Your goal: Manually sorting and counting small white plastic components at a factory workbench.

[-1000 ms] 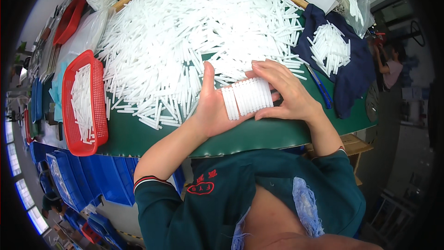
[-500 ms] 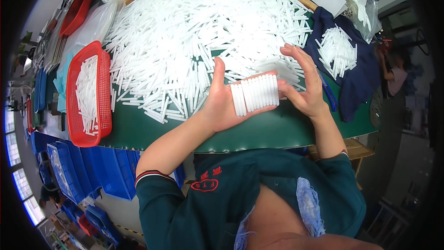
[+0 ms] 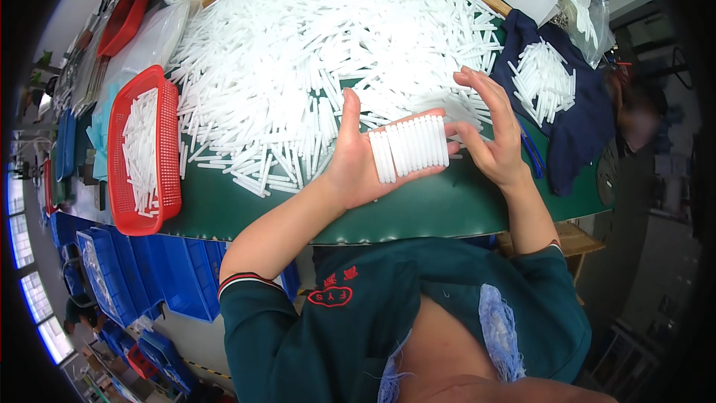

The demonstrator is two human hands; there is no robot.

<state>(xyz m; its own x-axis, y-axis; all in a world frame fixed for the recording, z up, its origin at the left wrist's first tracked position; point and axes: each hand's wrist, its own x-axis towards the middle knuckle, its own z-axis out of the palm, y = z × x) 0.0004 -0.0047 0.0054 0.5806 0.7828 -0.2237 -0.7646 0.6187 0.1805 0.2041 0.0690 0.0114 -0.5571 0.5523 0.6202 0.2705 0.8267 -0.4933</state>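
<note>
My left hand (image 3: 352, 168) lies palm up with the thumb raised, carrying a neat row of white plastic tubes (image 3: 412, 149) side by side across the palm and fingers. A narrow gap splits off a few tubes at the wrist end of the row. Beside the row's right end is my right hand (image 3: 498, 138), its fingers spread and curved with nothing between them. Its thumb is close to the left fingertips; whether they touch I cannot tell. A big heap of loose white tubes (image 3: 298, 52) spreads over the table beyond both hands.
A red basket (image 3: 173, 149) with tubes stands at the left on the green table (image 3: 224, 209). To the right, a small tube pile (image 3: 543, 82) lies on dark blue cloth (image 3: 574, 134), near a blue pen-like object (image 3: 531, 151). Blue crates (image 3: 186, 276) sit below the table's left edge.
My left hand with the row of tubes has shifted very slightly up and left. The right hand stays spread beside the row, its thumb and fingers slightly moved.
</note>
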